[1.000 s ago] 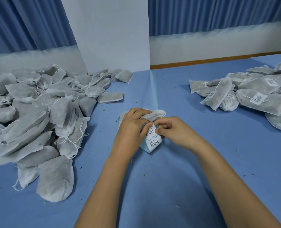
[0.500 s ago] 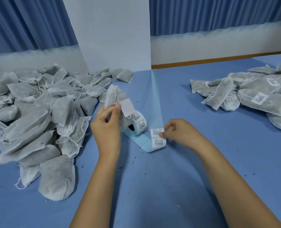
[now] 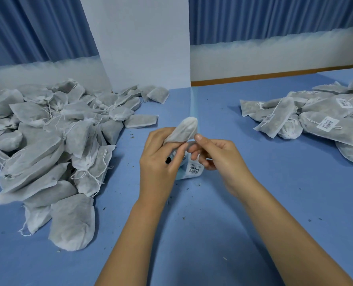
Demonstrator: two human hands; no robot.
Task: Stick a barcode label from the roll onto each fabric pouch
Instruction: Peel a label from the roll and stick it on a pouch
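Observation:
My left hand [image 3: 161,162] grips a grey fabric pouch [image 3: 185,130] and holds it up over the middle of the blue table, its rounded end pointing up and right. My right hand [image 3: 219,155] is right beside it, thumb tip against the pouch's edge and fingers curled under, pinching a small white barcode label [image 3: 190,144] that is mostly hidden. The label roll [image 3: 194,170] lies on the table under both hands, with one barcode label showing on its light blue backing strip.
A large heap of unlabelled pouches [image 3: 47,141] with loose drawstrings fills the left side. A pile of labelled pouches [image 3: 316,120] lies at the right. A white board [image 3: 140,42] stands at the back, before blue curtains. Small dark crumbs dot the table [image 3: 192,234].
My left hand brought the pouch from up left to the centre. My right hand rose off the backing strip and came up against the pouch.

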